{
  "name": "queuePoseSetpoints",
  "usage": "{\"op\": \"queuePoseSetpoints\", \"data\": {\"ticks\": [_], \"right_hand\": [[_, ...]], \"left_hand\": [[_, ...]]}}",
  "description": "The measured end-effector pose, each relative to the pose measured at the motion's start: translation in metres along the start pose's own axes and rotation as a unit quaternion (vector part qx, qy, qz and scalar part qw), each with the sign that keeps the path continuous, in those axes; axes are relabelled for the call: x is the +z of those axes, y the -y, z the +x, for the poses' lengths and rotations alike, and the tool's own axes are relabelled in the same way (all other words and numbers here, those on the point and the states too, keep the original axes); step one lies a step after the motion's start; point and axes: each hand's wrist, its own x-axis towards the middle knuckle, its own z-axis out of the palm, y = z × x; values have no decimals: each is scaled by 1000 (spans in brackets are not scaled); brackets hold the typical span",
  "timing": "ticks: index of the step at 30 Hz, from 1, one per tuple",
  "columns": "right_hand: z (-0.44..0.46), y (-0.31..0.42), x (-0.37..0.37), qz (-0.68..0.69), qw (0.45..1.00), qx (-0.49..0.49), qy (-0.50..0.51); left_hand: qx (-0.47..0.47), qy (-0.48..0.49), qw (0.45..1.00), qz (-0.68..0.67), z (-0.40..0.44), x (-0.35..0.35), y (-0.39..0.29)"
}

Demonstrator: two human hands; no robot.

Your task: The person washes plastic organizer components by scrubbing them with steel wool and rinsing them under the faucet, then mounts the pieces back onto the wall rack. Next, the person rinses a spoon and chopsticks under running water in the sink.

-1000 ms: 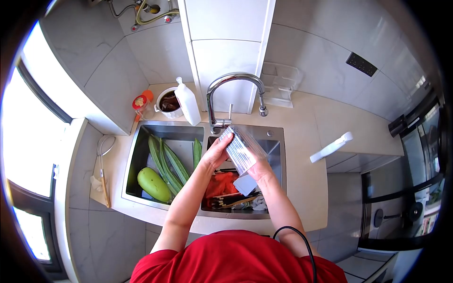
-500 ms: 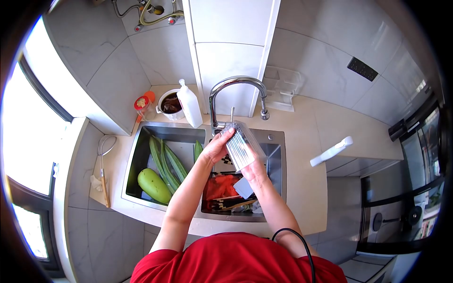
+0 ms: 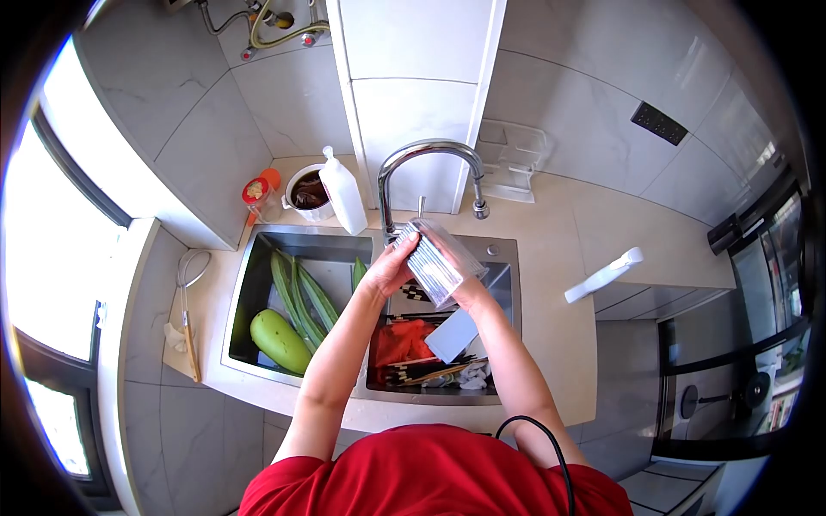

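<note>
A bench (image 3: 555, 370) holds a two-part sink (image 3: 508, 249). Over the right part is a clear box (image 3: 437, 262). The left hand (image 3: 396, 267) has it in its grip; the right hand (image 3: 469, 291) is at its near right side, but I cannot tell its grip.

Arms (image 3: 331, 378) extended | left grip (image 3: 393, 266) clasped | right grip (image 3: 469, 292) partly hidden

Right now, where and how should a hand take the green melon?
Grip the green melon around its middle, likely best from above: it's a rounded oblong lying lengthwise, upper side uncovered, with long green gourds close beside it.
</note>
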Motion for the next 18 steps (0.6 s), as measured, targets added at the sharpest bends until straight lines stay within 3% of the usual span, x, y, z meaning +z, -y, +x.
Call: {"op": "queuePoseSetpoints", "data": {"ticks": [2, 3, 4, 6, 7, 11, 16, 18], "right_hand": [[2, -6, 4, -47, 999, -16, -18], [-3, 17, 14, 99, 993, 41, -54], [-4, 16, 16, 98, 993, 40, -53], [-6, 14, 17, 390, 909, 102, -106], [-5, 5, 17, 416, 897, 91, -118], [-2, 3, 17, 398, 906, 69, -124], [4, 0, 5, 244, 967, 49, -60], [2, -6, -3, 164, 979, 122, -20]], "left_hand": [[6, -11, 999, -44, 0, 0, 3], [7, -9, 999, -46, -3, 6, 0], [8, -9, 999, -46, -1, 7, 0], [-20, -3, 1000, -24, 4, 7, -1], [-31, 8, 999, -19, 7, 7, -2], [-36, 12, 999, -16, 7, 8, -6], [-17, 4, 1000, 20, 4, 6, -7], [-39, -28, 998, 32, 0, 9, -5]]}}
